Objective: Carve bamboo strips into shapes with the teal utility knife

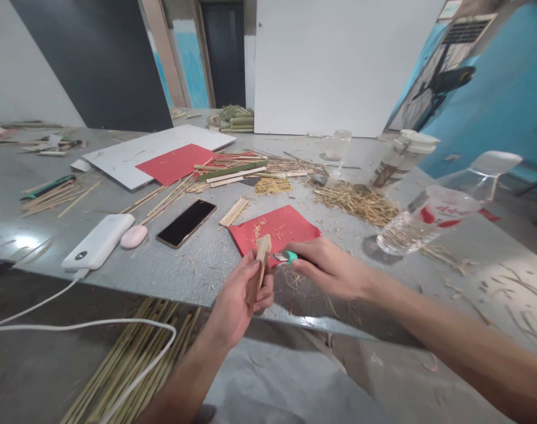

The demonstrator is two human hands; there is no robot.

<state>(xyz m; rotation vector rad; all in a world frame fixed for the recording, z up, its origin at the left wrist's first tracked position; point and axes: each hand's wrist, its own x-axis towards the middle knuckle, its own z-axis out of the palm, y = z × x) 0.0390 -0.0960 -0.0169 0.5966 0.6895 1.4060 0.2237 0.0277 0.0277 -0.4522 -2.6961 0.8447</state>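
My left hand [242, 294] grips a short flat bamboo strip [260, 259], held upright near the table's front edge. My right hand [330, 271] holds a small green-handled knife [287, 257], its blade end touching the strip's side. Both hands hover over the front corner of a red paper sheet [281, 227] lying on the grey table [198, 265]. Thin shavings lie scattered on the red sheet and around it.
A black phone [186, 222], a pink oval object [133, 236] and a white power bank [98, 240] with cable lie to the left. A plastic water bottle [427, 218] lies at right beside straw shavings [361, 200]. Bamboo sticks [131, 359] lie on the floor below.
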